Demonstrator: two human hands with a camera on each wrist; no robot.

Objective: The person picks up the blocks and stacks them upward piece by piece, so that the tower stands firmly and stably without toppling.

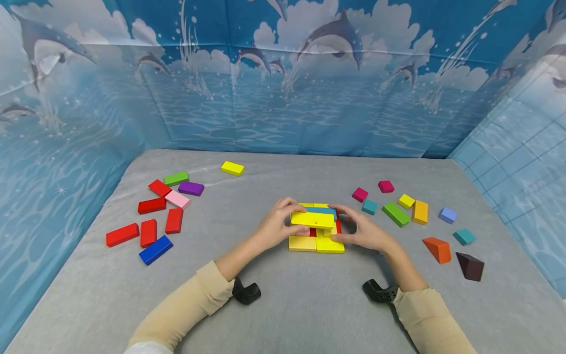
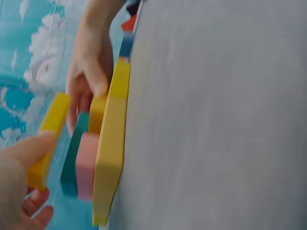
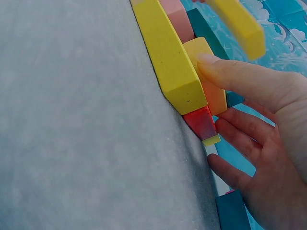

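Across my feed the dolphin-print curtain backs everything, the grey table spreads below it, and in the middle of that sits the low block stack, bright yellow along its front! I have both hands on the job: the left hand pinches one end of a long yellow block, clear above the stack, while the right hand is spread at the other side. Under that right thumb, a shorter yellow-orange block is being touched. I'd call this step setting the yellow block on top, so the next move calls for a level, gentle lowering, with the right side kept steady. Smallest, off right, lies a magenta cube.
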